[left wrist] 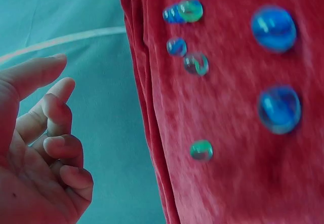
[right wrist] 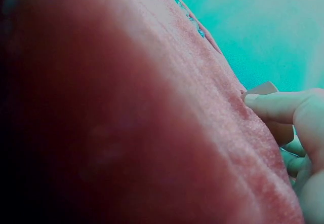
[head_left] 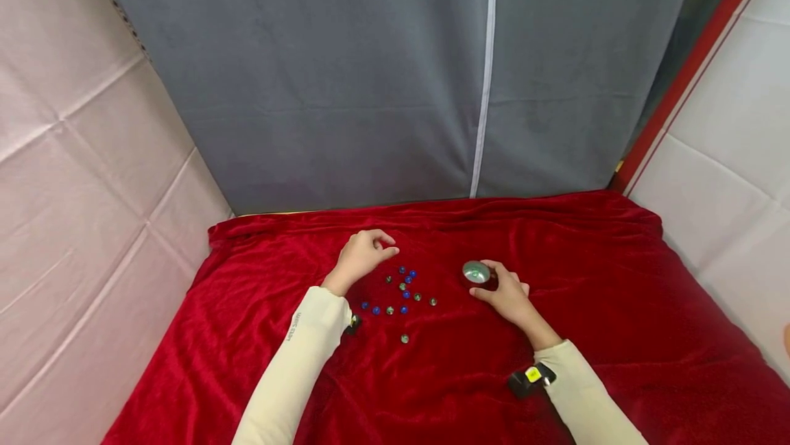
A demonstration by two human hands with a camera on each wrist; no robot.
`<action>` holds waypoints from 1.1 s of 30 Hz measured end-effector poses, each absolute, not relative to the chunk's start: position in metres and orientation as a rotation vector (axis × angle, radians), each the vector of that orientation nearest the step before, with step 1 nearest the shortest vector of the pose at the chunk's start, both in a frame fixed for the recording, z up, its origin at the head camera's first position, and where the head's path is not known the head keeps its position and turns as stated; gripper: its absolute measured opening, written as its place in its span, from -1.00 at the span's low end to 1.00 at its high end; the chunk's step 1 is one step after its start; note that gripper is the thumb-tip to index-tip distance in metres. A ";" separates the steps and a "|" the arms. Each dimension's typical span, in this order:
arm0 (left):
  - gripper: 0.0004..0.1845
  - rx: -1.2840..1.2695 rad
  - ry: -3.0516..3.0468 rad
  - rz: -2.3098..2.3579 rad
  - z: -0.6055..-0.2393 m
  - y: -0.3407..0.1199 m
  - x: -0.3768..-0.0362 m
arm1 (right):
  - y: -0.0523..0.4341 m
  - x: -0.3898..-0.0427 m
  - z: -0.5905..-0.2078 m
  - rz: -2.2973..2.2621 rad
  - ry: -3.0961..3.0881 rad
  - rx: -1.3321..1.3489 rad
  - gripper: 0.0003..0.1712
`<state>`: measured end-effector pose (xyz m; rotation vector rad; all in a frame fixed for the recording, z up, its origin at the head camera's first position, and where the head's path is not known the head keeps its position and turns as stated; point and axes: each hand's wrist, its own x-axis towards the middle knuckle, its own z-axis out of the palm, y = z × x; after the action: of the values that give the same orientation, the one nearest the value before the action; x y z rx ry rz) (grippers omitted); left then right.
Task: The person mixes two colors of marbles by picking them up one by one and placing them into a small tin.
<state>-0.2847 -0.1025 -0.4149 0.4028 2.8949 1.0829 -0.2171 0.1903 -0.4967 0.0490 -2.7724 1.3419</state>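
Note:
Several blue and green glass marbles (head_left: 401,291) lie scattered on a red velvet cloth (head_left: 592,308). My left hand (head_left: 384,247) rests on the cloth just behind and left of them. Its fingers are loosely curled and nothing shows between them. In the left wrist view the left hand (left wrist: 50,143) is empty, with the marbles (left wrist: 276,107) off to its right. My right hand (head_left: 489,282) grips a small round metal cup (head_left: 476,271) standing on the cloth to the right of the marbles. The right wrist view is mostly blurred cloth, with the fingertips (right wrist: 283,107) at its right edge.
The red cloth covers the whole table and is rumpled along the back. A grey fabric wall (head_left: 382,88) with a white zip line stands behind. White quilted panels (head_left: 74,177) close off the left and right sides. A black band (head_left: 531,378) sits on the right wrist.

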 end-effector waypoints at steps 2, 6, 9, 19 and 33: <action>-0.74 0.376 2.886 1.099 -0.415 -0.107 -0.286 | 0.191 -0.217 -0.496 1.342 -2.771 0.046 -0.28; -0.73 0.342 2.870 1.096 -0.419 -0.115 -0.286 | 0.192 -0.218 -0.496 1.325 -2.767 0.040 -0.28; -0.74 0.326 2.882 1.077 -0.425 -0.121 -0.286 | 0.193 -0.218 -0.497 1.322 -2.768 0.033 -0.28; -0.73 0.261 2.869 1.058 -0.440 -0.135 -0.288 | 0.197 -0.217 -0.497 1.324 -2.784 0.033 -0.27; -0.74 0.173 2.832 1.038 -0.461 -0.151 -0.287 | 0.190 -0.217 -0.498 1.343 -2.784 0.014 -0.27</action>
<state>-0.2870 -0.1514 -0.4613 0.1726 2.8324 1.0380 -0.2174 0.1904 -0.4981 0.0144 -2.7838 1.3432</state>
